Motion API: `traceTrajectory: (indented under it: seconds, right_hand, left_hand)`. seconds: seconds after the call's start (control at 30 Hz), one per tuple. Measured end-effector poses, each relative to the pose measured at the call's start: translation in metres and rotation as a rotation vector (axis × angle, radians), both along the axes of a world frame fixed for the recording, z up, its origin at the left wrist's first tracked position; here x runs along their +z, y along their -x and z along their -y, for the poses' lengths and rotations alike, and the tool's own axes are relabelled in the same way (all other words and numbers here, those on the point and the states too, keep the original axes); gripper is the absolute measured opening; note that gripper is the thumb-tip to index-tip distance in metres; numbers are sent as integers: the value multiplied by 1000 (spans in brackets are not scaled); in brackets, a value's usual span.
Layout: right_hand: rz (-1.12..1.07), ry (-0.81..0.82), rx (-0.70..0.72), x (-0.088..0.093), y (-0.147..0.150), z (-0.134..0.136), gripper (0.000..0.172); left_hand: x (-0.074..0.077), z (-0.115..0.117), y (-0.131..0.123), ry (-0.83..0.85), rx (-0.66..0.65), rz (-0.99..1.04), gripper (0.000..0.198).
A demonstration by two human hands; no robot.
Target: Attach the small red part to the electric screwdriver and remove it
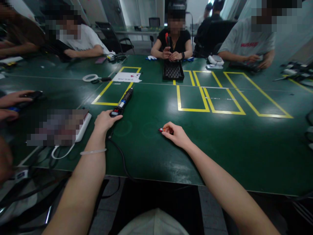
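Observation:
My left hand [106, 121] is closed round the near end of a black electric screwdriver [125, 99] with a blue band. The tool lies slantwise on the green table, its tip pointing away to the upper right. A black cord [121, 153] runs from near that hand toward the table's front edge. To the right, my right hand [177, 134] is closed in a pinch just over the tabletop. Between its fingertips is a small red and orange piece [161, 130], partly covered by the fingers and too small to name.
Yellow tape outlines [193, 110] mark the green table [151, 156]. A black tray [173, 78] stands before a person across from me. White paper [126, 77] and a white ring-shaped object [90, 78] lie beyond the tool. A tablet-like device [83, 127] stands left; co-workers sit around.

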State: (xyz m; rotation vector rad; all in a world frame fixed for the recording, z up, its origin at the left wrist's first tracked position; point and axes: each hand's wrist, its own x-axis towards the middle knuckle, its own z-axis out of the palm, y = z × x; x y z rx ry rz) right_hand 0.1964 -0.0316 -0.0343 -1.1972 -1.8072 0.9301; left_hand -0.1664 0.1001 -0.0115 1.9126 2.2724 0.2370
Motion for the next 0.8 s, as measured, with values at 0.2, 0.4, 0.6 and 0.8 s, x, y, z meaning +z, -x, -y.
traceTrajectory:
  seconds: [0.2,0.4,0.6,0.8]
  right_hand:
    - [-2,2,6,1,0,0,14]
    - [2,-6,12,3,0,0,14]
    - [5,-38,10,0,2,1,13]
    - [55,-75,-54,1,4,0,11]
  left_hand:
    - [-1,5,-8,-25,-101,-13,77]
    - [2,19,-38,-35,-228,-22,71]
    - [3,39,-83,-42,-388,-1,71]
    - [1,62,-126,-35,-533,64,66]
